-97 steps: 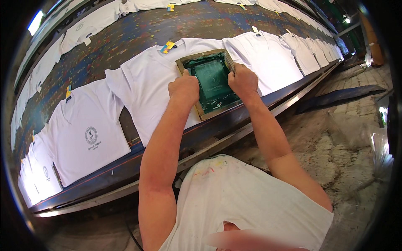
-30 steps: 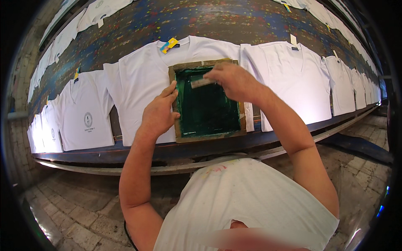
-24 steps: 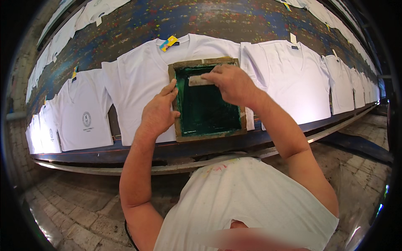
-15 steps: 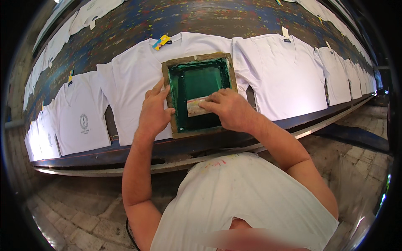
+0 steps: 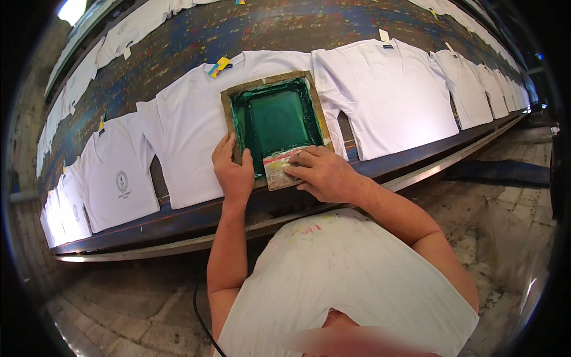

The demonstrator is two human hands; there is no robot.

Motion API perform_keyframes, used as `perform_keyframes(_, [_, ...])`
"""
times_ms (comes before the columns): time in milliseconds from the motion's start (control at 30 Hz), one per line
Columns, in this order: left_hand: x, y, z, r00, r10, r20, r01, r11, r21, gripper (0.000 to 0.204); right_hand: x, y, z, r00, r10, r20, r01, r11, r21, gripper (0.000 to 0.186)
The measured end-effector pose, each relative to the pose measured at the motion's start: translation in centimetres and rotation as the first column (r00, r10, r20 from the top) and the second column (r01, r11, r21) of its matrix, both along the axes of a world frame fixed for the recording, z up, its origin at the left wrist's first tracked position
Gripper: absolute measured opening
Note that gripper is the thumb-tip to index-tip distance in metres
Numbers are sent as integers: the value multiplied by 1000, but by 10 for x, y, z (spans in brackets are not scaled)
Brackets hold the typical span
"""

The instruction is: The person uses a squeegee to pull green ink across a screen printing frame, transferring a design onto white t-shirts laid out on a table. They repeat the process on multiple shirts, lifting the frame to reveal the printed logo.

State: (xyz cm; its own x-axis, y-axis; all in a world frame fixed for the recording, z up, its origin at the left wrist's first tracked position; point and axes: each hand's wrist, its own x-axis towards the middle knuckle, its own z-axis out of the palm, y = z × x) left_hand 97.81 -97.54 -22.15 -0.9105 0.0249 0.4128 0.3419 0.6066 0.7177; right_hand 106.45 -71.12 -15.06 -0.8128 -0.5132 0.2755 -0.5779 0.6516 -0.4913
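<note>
A wooden screen-printing frame (image 5: 229,119) with a green mesh lies slightly turned on a white T-shirt (image 5: 184,131). My left hand (image 5: 234,172) grips its near left edge, fingers along the outer side and thumb over the rim. In my right hand (image 5: 326,174) is a flat, paint-smeared squeegee (image 5: 278,168), pinched between thumb and fingers. The squeegee lies at the frame's near end, across the near rim, and hides part of it. Dark green ink coats the inner walls of the frame.
To the left lies a T-shirt with a small dark round print (image 5: 122,183); an unprinted T-shirt (image 5: 392,101) lies to the right. More shirts line both sides of the long, paint-speckled table (image 5: 279,27). A metal rail (image 5: 178,244) runs along its near edge.
My right hand has drawn the squeegee toward me, from inside the frame to its near rim. My left hand has slid nearer along the left edge. The view has shifted slightly.
</note>
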Motion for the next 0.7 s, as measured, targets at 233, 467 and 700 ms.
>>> perform_keyframes(233, [2,-2,-1,997,-51,-52,48,997,-59,41,4,38,-27,880,-472,-48,427,833,-353,54])
perform_keyframes(467, [15,-2,-4,953,-58,-296,36,996,-82,33,-11,69,-56,671,-163,724,689,498,-526,60])
perform_keyframes(700, [35,37,17,991,-7,-134,24,992,123,31,2,102,-44,791,26,611,526,481,-702,70])
